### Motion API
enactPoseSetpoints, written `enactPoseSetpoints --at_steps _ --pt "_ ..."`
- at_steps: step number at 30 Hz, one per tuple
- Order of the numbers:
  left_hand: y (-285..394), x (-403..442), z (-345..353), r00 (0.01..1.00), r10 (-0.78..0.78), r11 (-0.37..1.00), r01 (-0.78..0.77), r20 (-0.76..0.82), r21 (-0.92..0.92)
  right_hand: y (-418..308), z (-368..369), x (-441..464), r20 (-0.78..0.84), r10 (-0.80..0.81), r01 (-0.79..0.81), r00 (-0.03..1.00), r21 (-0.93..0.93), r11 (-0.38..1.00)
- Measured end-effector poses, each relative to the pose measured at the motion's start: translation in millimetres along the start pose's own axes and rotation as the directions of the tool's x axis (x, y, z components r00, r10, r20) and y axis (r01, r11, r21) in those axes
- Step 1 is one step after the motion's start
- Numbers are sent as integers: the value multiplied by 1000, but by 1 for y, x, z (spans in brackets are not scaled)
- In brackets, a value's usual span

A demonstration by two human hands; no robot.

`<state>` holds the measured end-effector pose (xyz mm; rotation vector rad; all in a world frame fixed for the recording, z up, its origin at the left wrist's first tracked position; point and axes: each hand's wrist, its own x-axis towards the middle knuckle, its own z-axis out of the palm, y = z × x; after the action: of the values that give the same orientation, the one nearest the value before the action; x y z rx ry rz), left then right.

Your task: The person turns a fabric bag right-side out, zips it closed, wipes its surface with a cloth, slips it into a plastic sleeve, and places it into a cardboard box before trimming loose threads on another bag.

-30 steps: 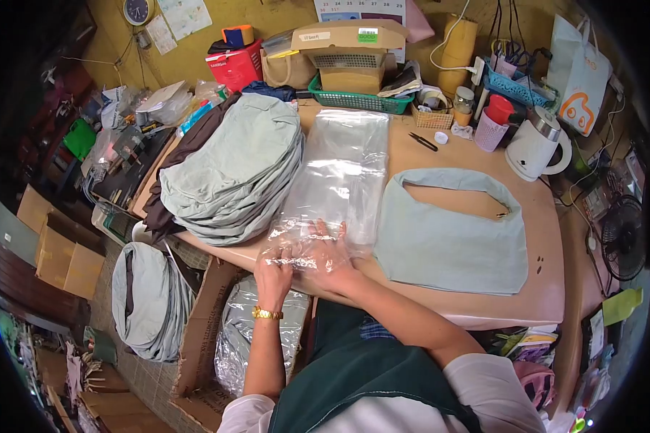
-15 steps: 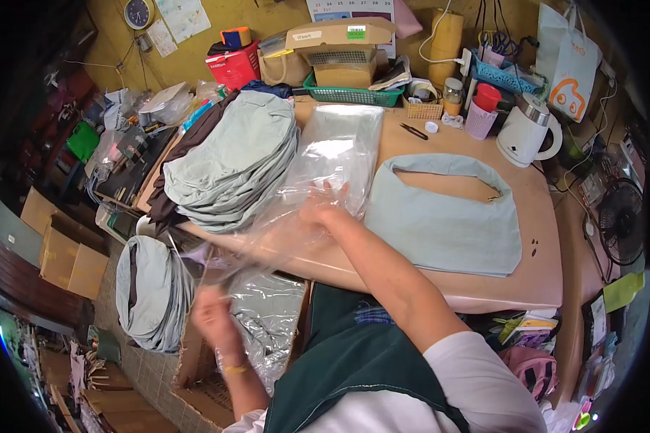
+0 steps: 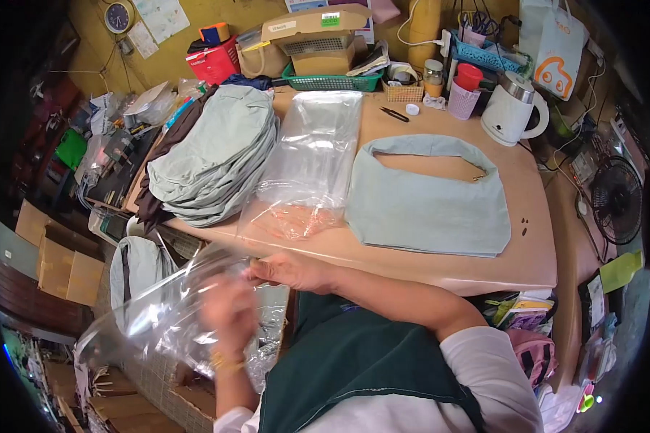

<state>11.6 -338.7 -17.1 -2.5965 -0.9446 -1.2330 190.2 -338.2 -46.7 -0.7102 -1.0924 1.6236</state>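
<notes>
A clear plastic bag (image 3: 148, 314) hangs in the air off the table's front edge, spreading to the lower left. My right hand (image 3: 292, 272) pinches its edge between thumb and fingers. Right beside it, my left hand (image 3: 227, 307) is against the plastic, but motion smears its fingers, so its grip is unclear. On the table lies a stack of clear plastic bags (image 3: 314, 144), its near end showing orange print. To its right a pale blue-green shoulder bag (image 3: 426, 209) lies flat. A pile of similar fabric bags (image 3: 213, 155) rests on the left.
An open carton (image 3: 271, 310) with clear plastic inside stands below the table edge. More fabric bags (image 3: 131, 270) sit at lower left. Thread snips (image 3: 394, 114), a white kettle (image 3: 511, 112), a pink cup (image 3: 462, 99) and a green basket (image 3: 328, 81) line the table's back.
My right hand has left the stack and come down to my left hand. The clear plastic bag has come off the stack and swung out to the left. The view has shifted slightly.
</notes>
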Motion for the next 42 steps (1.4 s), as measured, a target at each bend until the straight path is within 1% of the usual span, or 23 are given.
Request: enactPoseSetpoints --at_steps 1,2,4,5,7,11,13,16,17,18,20,22,25,26,27,28,29,31,32,33,37,39,42 --pt "20 11 39 984 24 966 22 174 -258 -5 -24 -5 -17 88 -89 996 -292 952" --pt "32 9 63 912 6 962 107 411 -253 -1 -46 -13 -140 84 -129 987 -350 928" --pt "60 38 66 618 71 905 289 783 -311 3 -88 -40 -357 -18 -149 934 -436 887" --pt "70 53 63 625 71 903 291 777 -317 1 -107 -58 -440 -109 -129 891 -476 870" --pt "82 79 62 928 94 979 -20 359 -204 -10 -124 -97 -486 -112 4 867 -219 976" --pt "45 108 110 952 95 988 -125 290 88 -36 -152 -158 -564 -175 -45 807 -355 934" --pt "30 119 129 715 -63 995 -10 697 100 -51 -175 -192 -596 -191 -89 780 -407 909" --pt "21 126 152 583 160 979 8 797 -203 -76 -191 -222 -676 -146 -239 723 -442 864" --pt "30 119 161 657 185 968 6 731 -251 -81 -186 -224 -678 -482 -597 555 -728 338" --pt "43 114 168 657 191 967 4 729 -257 -88 -179 -221 -419 -752 -822 509 -494 -281" --pt "69 101 181 764 175 983 -95 621 -159 -101 -161 -194 -405 -808 -564 427 -818 112" --pt "82 87 190 782 199 975 -96 590 -202 -90 -132 -154 -303 -765 -232 568 -951 205" --pt "89 84 181 843 230 971 -162 487 -178 -69 -121 -106 -215 -756 -302 618 -953 25" --pt "86 91 173 845 223 973 -159 486 -169 -54 -136 -100 -376 -609 -380 698 -916 130" --pt "84 106 155 755 125 988 -35 644 -150 -47 -146 -96 -509 -428 -465 747 -860 211" --pt "79 114 143 628 27 990 91 778 -108 -49 -148 -97 -495 -424 -451 758 -868 209" --pt "67 109 143 735 50 991 47 676 -124 -52 -151 -101 -465 -361 -391 809 -883 260" --pt "49 114 144 670 -31 970 199 742 -140 -56 -148 -104 -418 -292 -327 860 -891 314" --pt "39 114 145 590 -79 929 337 803 -156 -59 -145 -105 -440 -308 -323 843 -874 364" --pt "29 110 146 651 64 961 165 756 -224 -61 -142 -105 -465 -325 -319 824 -853 412" --pt "26 108 153 787 147 890 160 599 -428 -63 -141 -109 -446 -457 -270 770 -876 400" --pt "37 109 153 730 -92 588 589 678 -554 -66 -140 -107 -273 -722 -237 636 -959 153" --pt "43 116 143 755 -107 774 471 647 -422 -71 -133 -107 -329 -769 -342 548 -927 153"
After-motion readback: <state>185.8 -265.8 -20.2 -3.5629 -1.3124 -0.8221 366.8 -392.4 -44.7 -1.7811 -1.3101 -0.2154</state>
